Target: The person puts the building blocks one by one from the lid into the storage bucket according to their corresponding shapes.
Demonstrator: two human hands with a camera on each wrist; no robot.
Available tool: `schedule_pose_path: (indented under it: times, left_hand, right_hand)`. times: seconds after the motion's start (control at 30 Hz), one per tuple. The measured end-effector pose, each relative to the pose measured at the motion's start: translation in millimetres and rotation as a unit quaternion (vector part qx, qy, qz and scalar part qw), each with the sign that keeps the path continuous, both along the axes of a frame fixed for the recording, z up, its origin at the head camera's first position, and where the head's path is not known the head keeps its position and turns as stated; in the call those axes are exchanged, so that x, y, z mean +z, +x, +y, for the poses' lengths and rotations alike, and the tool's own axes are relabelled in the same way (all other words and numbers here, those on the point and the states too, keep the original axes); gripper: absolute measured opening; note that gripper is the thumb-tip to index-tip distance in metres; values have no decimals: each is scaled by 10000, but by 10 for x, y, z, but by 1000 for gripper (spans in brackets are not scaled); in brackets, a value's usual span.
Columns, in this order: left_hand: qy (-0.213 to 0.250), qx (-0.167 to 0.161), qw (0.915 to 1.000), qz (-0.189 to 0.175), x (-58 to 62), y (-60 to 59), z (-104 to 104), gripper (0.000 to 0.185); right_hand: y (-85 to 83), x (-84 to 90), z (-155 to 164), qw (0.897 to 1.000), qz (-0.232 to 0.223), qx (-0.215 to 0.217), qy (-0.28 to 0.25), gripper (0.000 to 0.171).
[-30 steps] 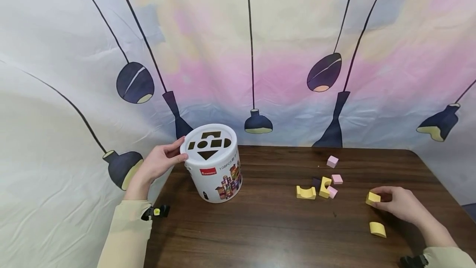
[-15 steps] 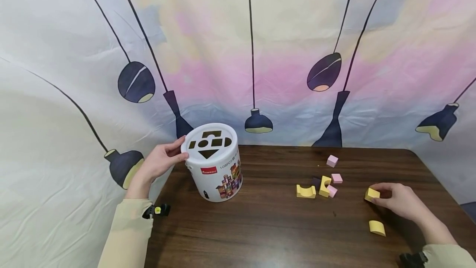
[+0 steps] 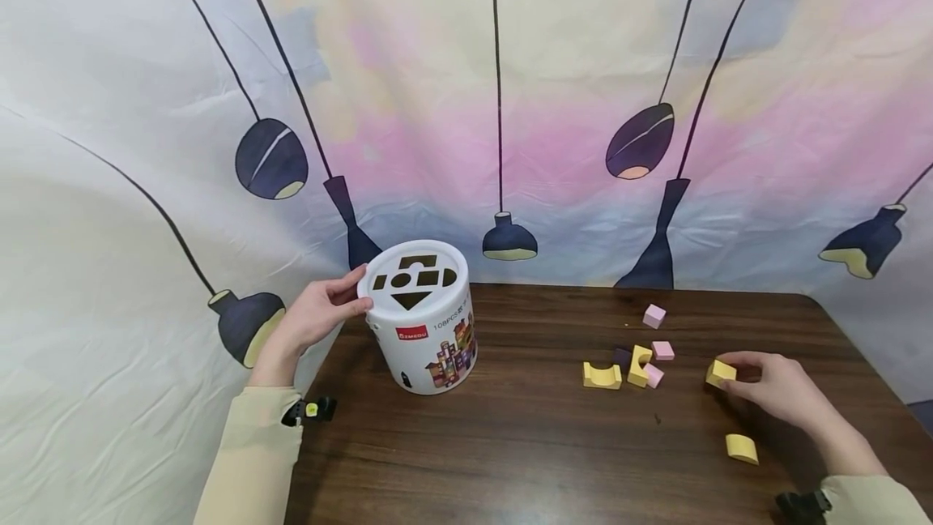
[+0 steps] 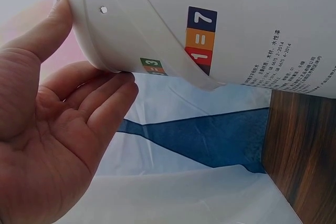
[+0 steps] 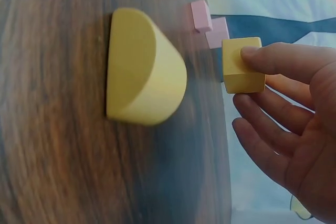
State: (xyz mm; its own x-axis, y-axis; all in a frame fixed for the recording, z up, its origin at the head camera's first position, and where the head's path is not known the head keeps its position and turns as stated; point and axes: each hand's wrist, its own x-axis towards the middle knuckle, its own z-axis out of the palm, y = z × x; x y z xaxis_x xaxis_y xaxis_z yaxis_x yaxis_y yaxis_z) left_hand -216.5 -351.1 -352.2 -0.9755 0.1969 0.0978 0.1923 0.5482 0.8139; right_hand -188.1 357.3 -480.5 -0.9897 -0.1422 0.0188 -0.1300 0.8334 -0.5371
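Note:
My right hand (image 3: 780, 391) pinches a yellow cube block (image 3: 720, 373) between thumb and fingers, seen close up in the right wrist view. Below it on the table lies a yellow half-round block (image 3: 742, 449), flat side down. At the left, a white toy-block bucket (image 3: 430, 347) stands with its lid on, shaped holes cut in the top. My left hand (image 3: 317, 314) touches the bucket's rim with thumb and outstretched fingers; in the left wrist view the palm (image 4: 47, 150) is clear of the bucket wall.
Right of the table's middle lie a yellow arch block (image 3: 602, 377), another yellow arch (image 3: 638, 366), a dark block (image 3: 622, 358) and several pink blocks (image 3: 653, 315). The brown wooden table (image 3: 525, 444) ends at a cloth backdrop (image 3: 568, 144) printed with hanging lamps.
My right hand has shifted a little left and away from me, carrying the yellow cube block. My left hand stays on the bucket's rim.

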Motion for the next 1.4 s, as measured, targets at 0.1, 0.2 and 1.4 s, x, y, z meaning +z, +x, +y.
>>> schedule_pose_path:
  times: [0.1,0.2,1.4]
  left_hand:
    - [-37,-16,10000,3,-7,-4,6,75]
    - [-45,-18,10000,-2,-13,-5,8,75]
    - [77,-5,10000,0,-13,5,-12,73]
  right_hand:
    - [10,-4,-41,9999,34,21,-92,45]
    - [18,-7,-90,9998,58,38,-190,45]
    - [-210,78,-990,9867,742,764,-1226,40]
